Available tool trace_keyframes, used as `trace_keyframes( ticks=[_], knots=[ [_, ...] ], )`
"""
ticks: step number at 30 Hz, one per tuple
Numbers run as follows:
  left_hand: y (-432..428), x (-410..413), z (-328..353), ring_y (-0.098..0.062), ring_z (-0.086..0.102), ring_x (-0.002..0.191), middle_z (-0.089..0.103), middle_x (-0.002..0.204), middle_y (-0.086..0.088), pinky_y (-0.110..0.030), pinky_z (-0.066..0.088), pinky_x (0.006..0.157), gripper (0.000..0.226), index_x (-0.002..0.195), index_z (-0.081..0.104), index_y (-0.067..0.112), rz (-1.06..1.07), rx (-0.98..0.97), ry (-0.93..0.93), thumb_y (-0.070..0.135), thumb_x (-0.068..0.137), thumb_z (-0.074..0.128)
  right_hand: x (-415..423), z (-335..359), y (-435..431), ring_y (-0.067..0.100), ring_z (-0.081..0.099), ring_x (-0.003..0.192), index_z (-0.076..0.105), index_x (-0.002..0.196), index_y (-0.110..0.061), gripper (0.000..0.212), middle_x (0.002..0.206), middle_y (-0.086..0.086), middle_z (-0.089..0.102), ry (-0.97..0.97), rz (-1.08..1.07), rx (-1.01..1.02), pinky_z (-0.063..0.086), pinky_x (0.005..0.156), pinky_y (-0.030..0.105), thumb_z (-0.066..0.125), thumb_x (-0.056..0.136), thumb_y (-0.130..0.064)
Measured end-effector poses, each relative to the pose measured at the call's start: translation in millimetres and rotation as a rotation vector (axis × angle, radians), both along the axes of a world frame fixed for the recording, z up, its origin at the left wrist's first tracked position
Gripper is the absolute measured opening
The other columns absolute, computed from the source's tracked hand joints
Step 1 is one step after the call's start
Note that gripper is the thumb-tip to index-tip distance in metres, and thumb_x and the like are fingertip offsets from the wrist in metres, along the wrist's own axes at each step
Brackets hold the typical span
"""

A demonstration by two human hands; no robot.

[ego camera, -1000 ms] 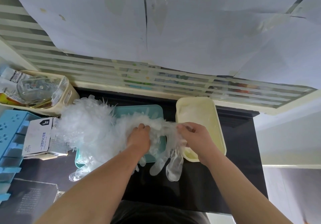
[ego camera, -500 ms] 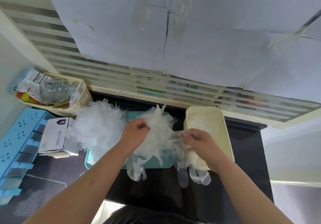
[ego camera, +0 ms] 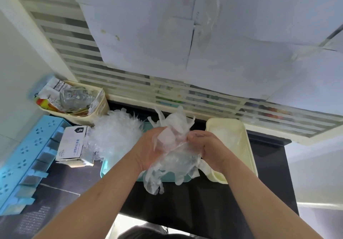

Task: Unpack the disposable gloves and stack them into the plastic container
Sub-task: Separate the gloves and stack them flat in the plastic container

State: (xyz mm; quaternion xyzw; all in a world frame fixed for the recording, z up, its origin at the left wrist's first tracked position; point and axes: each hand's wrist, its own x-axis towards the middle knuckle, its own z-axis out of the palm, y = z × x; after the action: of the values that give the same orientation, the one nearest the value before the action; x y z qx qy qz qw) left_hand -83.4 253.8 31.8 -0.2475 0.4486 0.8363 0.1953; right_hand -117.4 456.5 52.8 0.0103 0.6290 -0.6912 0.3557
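Head view: one camera looking down over both forearms onto a black table
Left hand: fingers curled round the left side of a bunch of clear gloves, gripping it
Right hand: fingers bent in, pinching the right side of the same bunch, close to the left hand
Bunch of clear gloves: crumpled between the two hands, glove fingers sticking up beyond them and hanging down below the wrists
Teal tray: under both hands, its near edge showing below the left wrist
Loose glove pile: heaped just left of the left hand, covering the tray's left part
Plastic container: cream, oblong, just right of the right hand, which overlaps its left rim; pale film lies inside
Glove box: white carton left of the pile, well left of the left hand; a dark tag reads "J", and the side print holds Chinese characters with "PVC"; the smaller print is too small to read
Cream basket: beyond the box, up and left of the left hand, holding printed wrappers and a clear glass item
Blue rack: farthest left, pierced with flower shapes
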Motion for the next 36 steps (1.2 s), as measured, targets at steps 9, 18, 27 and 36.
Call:
trace_keyframes(
  ticks=[9,18,27,36],
  knots=[
    [-7.0,6.8,-8.8,-0.02,0.068,0.073,0.072,0.083,-0.012,-0.024,0.056,0.061,0.023,0.103,0.074,-0.004,0.038,-0.439,0.137,0.01,0.086,0.082,8.3,-1.7,-5.3,0.028,0.071,0.092,0.085,0.088,-0.015,0.016,0.087,0.007,0.079,0.126,-0.122,0.268,0.057,0.091,0.04,0.073,0.099,-0.013],
    [-28.0,2.6,-7.7,-0.024,0.072,0.088,0.075,0.1,-0.022,-0.036,0.062,0.088,0.014,0.106,0.075,-0.005,-0.014,-0.276,0.064,-0.002,0.095,0.068,-2.8,-10.9,0.2,0.034,0.069,0.095,0.081,0.084,-0.011,0.014,0.092,0.014,0.076,0.103,-0.278,0.531,0.059,0.094,0.043,0.073,0.096,-0.013],
    [-59.7,-3.0,6.3,-0.026,0.065,0.092,0.068,0.101,-0.012,-0.047,0.054,0.099,0.016,0.109,0.075,0.01,0.385,-0.324,-0.009,0.013,0.095,0.069,-9.6,-21.6,-10.0,0.019,0.04,0.06,0.047,0.062,-0.014,0.04,0.062,0.003,0.043,0.222,-0.126,0.727,0.036,0.061,0.03,0.057,0.101,-0.015],
    [-49.6,1.8,25.2,-0.031,0.074,0.102,0.072,0.115,-0.023,-0.039,0.064,0.079,0.032,0.115,0.069,-0.004,0.237,0.352,0.103,-0.001,0.097,0.043,-8.1,30.3,-0.5,0.016,0.06,0.132,0.081,0.103,-0.004,0.02,0.146,-0.007,0.064,0.215,0.104,0.092,0.042,0.109,0.034,0.07,0.092,-0.017]
  ],
)
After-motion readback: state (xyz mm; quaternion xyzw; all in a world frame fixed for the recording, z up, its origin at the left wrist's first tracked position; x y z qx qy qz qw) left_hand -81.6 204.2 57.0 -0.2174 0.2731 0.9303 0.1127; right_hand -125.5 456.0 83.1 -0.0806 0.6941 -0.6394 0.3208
